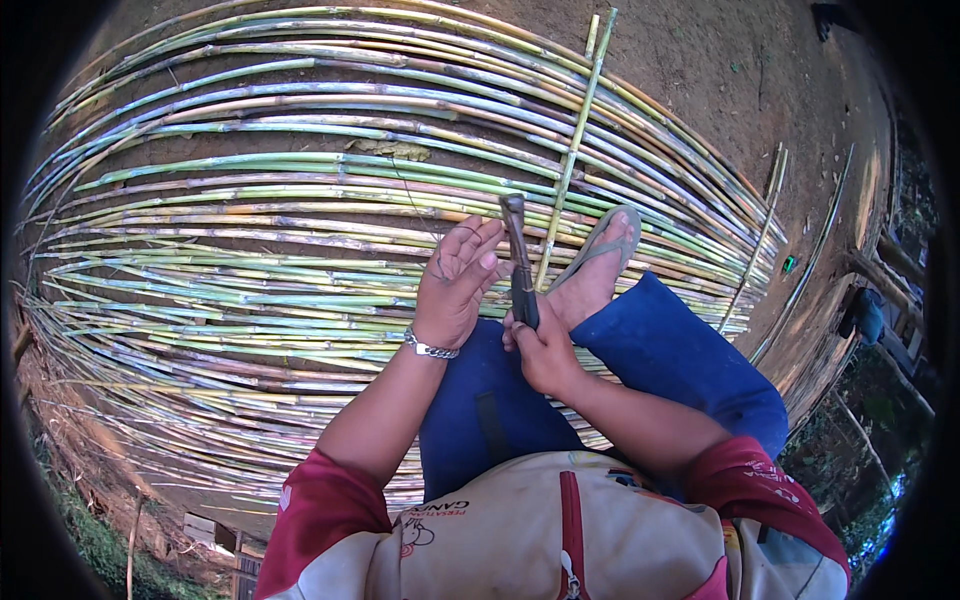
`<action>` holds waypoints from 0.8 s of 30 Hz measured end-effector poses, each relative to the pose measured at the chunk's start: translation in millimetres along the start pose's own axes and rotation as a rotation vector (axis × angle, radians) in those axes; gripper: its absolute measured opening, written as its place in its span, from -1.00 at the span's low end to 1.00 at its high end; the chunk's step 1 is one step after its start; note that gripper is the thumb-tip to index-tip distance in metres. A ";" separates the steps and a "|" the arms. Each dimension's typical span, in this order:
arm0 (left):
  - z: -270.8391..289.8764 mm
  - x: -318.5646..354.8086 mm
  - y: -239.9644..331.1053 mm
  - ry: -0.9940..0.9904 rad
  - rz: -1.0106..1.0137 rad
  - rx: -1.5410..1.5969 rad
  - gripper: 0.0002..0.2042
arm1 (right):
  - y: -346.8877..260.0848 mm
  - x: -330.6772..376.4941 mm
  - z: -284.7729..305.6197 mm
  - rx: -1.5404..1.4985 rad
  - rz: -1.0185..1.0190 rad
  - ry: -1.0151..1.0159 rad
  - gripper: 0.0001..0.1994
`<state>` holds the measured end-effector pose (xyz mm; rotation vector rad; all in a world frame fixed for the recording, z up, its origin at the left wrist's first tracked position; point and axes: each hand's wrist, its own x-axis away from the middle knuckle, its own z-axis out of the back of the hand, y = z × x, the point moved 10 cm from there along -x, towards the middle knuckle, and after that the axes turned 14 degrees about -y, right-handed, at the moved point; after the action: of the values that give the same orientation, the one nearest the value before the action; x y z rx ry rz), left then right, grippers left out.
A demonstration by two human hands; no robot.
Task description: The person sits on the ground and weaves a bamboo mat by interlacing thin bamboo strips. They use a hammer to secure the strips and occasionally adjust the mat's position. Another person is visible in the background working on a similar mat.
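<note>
My right hand (545, 350) is closed around the black grip of a hammer (518, 250), its brownish shaft and small metal head pointing away from me. Just left of it, my left hand (458, 285) is raised with the palm turned inward and the fingers curled. Thin dark wire (437, 232) loops about its fingers and trails toward the poles. Long green, yellow and purplish cane-like poles (280, 215) lie side by side beneath both hands. A crosswise pole (572, 150) rests over them, beyond the hammer.
My sandalled foot (590, 285) stands on the poles beside the crosswise pole. A second cross-strip (752, 262) lies over their right ends. Bare earth (740, 90) stretches at the far right, with logs (885, 270) along the edge. A dry leaf (392, 149) lies among the poles.
</note>
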<state>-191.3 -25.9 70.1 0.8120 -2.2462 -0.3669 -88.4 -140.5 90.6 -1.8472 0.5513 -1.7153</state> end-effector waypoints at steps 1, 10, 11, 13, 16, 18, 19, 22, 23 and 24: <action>22.2 -5.8 -2.6 0.071 0.021 -0.143 -0.58 | 9.3 12.8 3.4 -0.189 0.024 0.092 -0.70; -28.3 -116.9 32.7 -0.091 -0.063 -1.471 -0.68 | 60.5 22.3 44.3 -0.728 -0.270 0.257 -0.90; -44.0 -132.7 28.1 -0.128 -0.111 -1.571 -0.69 | 61.5 20.4 41.9 -0.719 -0.277 0.256 -0.90; -60.3 -166.3 7.4 -0.157 -0.010 -1.629 -0.69 | 66.1 16.2 38.9 -0.700 -0.287 0.258 -0.89; -80.1 -191.6 -29.4 -0.324 0.151 -1.838 -0.66 | 72.2 11.9 43.2 -0.524 -0.330 0.205 -0.87; -73.4 -205.7 -47.9 -0.326 0.178 -1.882 -0.66 | 66.8 12.7 47.9 -0.425 -0.257 0.251 -0.87; -72.4 -208.0 -49.7 -0.314 0.178 -1.881 -0.67 | 64.2 13.3 50.0 -0.376 -0.223 0.274 -0.87; -73.3 -209.8 -46.4 -0.305 0.238 -1.862 -0.71 | 50.0 7.9 61.6 -0.215 -0.076 0.340 -0.94; -72.2 -210.2 -46.3 -0.313 0.263 -1.846 -0.71 | 60.4 5.1 59.1 -0.224 -0.186 0.293 -0.95; -70.8 -212.5 -45.0 -0.315 0.281 -1.830 -0.71 | 68.2 2.3 58.8 -0.228 -0.292 0.243 -0.95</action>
<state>-4.3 75.5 -12.9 -0.5621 -1.2591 -1.9806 -25.0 -186.9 46.7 -1.9647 0.6186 -2.1681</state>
